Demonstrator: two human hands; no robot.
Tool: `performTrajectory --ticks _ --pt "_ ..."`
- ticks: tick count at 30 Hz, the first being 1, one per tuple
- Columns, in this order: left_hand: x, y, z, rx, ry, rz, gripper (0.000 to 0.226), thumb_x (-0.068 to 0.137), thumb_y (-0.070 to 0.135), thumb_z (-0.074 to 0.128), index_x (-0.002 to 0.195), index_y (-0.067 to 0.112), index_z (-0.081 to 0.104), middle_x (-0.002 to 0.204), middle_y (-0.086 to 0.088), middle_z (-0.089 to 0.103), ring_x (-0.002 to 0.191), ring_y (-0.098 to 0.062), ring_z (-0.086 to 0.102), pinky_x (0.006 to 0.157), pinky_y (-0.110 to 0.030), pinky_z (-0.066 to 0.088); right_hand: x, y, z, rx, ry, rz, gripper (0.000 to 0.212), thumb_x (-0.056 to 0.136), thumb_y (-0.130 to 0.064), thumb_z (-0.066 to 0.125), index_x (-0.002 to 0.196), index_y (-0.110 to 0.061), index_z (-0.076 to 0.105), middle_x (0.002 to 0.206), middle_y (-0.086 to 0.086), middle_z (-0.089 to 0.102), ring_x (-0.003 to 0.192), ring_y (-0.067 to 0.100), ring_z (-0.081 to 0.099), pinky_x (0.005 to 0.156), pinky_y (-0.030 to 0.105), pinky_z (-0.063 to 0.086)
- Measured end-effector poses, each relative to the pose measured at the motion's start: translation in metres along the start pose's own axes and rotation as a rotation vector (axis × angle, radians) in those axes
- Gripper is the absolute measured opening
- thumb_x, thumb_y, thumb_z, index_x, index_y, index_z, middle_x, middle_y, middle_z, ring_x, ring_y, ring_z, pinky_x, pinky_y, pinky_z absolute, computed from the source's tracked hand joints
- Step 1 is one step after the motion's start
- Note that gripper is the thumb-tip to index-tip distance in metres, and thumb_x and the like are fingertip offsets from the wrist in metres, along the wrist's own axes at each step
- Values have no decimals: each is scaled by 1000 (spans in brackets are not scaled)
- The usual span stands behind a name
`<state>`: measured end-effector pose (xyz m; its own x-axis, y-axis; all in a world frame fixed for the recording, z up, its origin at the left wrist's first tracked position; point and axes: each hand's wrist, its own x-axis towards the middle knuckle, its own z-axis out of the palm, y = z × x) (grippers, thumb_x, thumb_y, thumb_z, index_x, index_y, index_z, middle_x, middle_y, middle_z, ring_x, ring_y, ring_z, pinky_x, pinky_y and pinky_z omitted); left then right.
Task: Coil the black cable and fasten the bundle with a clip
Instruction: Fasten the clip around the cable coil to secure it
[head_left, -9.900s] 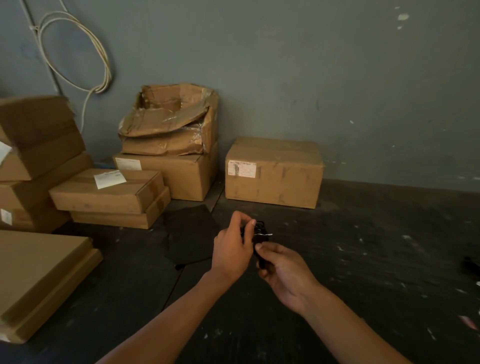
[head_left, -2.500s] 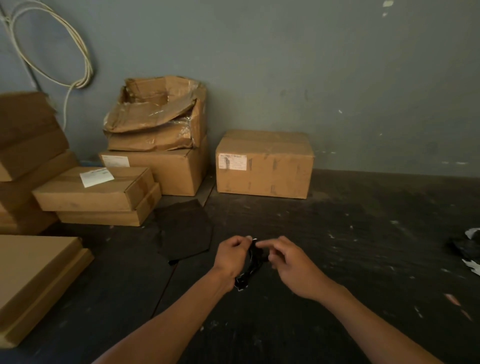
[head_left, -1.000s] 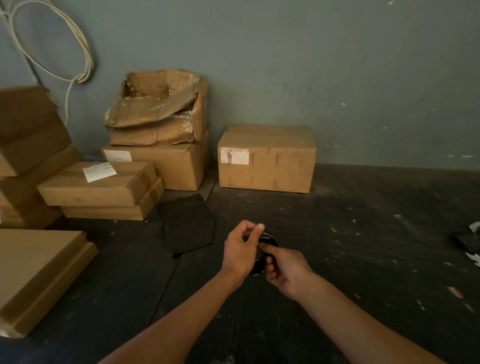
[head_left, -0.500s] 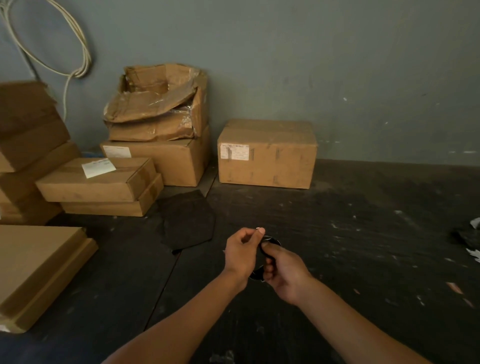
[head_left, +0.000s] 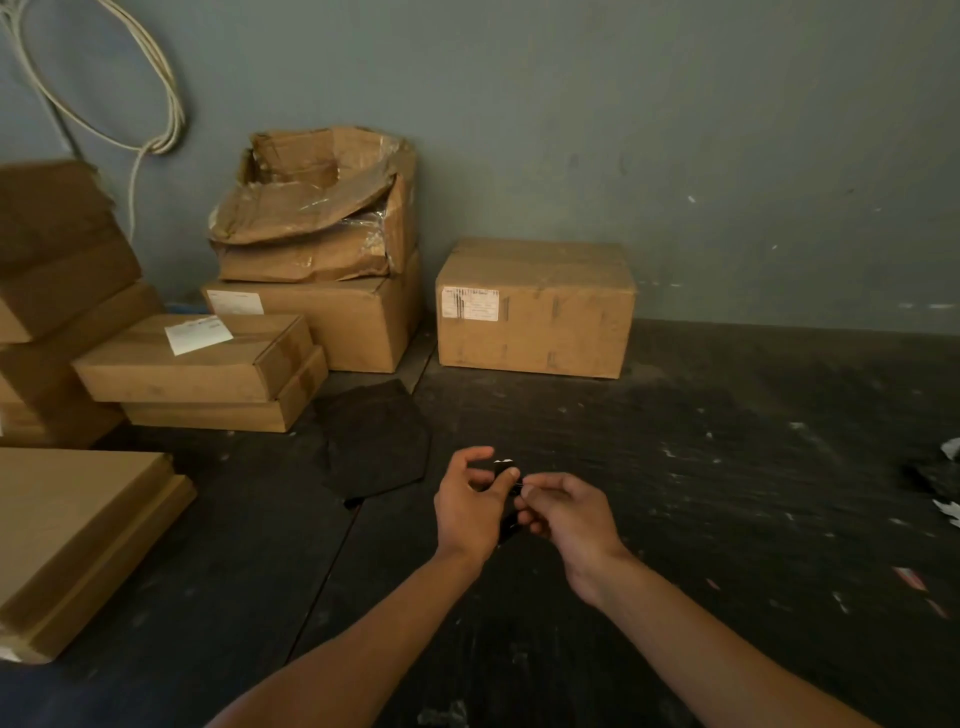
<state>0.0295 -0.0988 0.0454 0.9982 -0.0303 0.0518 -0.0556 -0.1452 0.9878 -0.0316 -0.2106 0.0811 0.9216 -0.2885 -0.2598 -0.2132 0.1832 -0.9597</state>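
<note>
Head view: both hands (head_left: 519, 501) pinch the coiled black cable (head_left: 506, 525) between fingertips.

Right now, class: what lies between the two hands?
The head view shows the black cable bundle between the left hand and right hand, both gripping it. The clip is too dark to make out.

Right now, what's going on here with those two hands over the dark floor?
A person is working a small black cable bundle between both hands, held above the dark floor. The left hand cups the bundle from the left, while the right hand pinches something thin at its top, probably the clip; it is too small to make out. Whether the bundle is fastened yet cannot be told. Cardboard boxes stand along the wall behind.
</note>
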Motion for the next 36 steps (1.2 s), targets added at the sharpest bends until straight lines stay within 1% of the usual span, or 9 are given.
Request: performTrajectory --ticks 4,7,13,17,19,22,27,33,36 --pt "4 10 -2 -36 -16 -35 16 87 18 72 102 22 67 95 -3 70 84 -12 67 64 -19 50 0 -2 -7 -21 -91 -72 29 86 1 65 107 -18 67 99 3 75 91 14 71 74 27 52" --pt "6 18 -4 -38 -47 -29 8 88 16 70 96 18 69 92 -5 71 76 -12 65 61 -20 49 2 -3 -8 -110 -90 -165 26 87 3 64 101 -19 69 95 2 74 87 11 70 68 21 51" --pt "0 25 -3 26 -168 9 12 95 16 60 102 19 70 97 0 71 91 -11 65 76 -25 50 6 -7 -10 -356 13 -397 15 92 -9 63 90 -23 68 82 -1 71 70 7 68 59 16 51" --pt "-1 24 -3 96 -216 64 19 100 16 52 107 21 70 100 5 70 84 -4 63 75 -20 49 9 -10 -10 -479 43 -463 14 92 -8 63 91 -21 66 84 -2 68 74 6 65 64 20 52" --pt "0 24 -5 140 -221 114 20 100 15 52 108 20 69 100 5 70 80 -1 62 72 -16 49 9 -11 -10 -518 56 -485 12 92 -8 63 92 -20 66 85 -3 68 77 6 65 69 24 54" --pt "1 25 -6 166 -218 200 19 98 11 53 110 21 64 102 7 67 92 2 63 73 -12 51 9 -13 -10 -547 53 -509 10 92 -9 63 95 -19 66 88 -4 68 82 6 65 73 26 57" --pt "1 25 -8 145 -214 280 19 97 7 56 108 21 53 87 0 65 66 4 62 54 -12 46 11 -16 -10 -617 109 -556 13 86 -9 70 87 -20 62 94 -1 57 84 8 59 77 26 53" --pt "3 25 -9 173 -250 311 21 96 6 56 108 21 47 83 -3 65 68 -2 61 61 -14 49 15 -15 -13 -597 67 -505 17 87 -10 69 86 -24 59 88 -3 63 82 7 62 73 28 55" --pt "5 26 -10 190 -259 308 21 96 8 56 108 22 46 82 -2 65 70 -7 62 62 -17 51 16 -14 -11 -546 56 -483 24 88 -8 68 89 -29 57 90 -5 62 83 5 61 69 20 51"
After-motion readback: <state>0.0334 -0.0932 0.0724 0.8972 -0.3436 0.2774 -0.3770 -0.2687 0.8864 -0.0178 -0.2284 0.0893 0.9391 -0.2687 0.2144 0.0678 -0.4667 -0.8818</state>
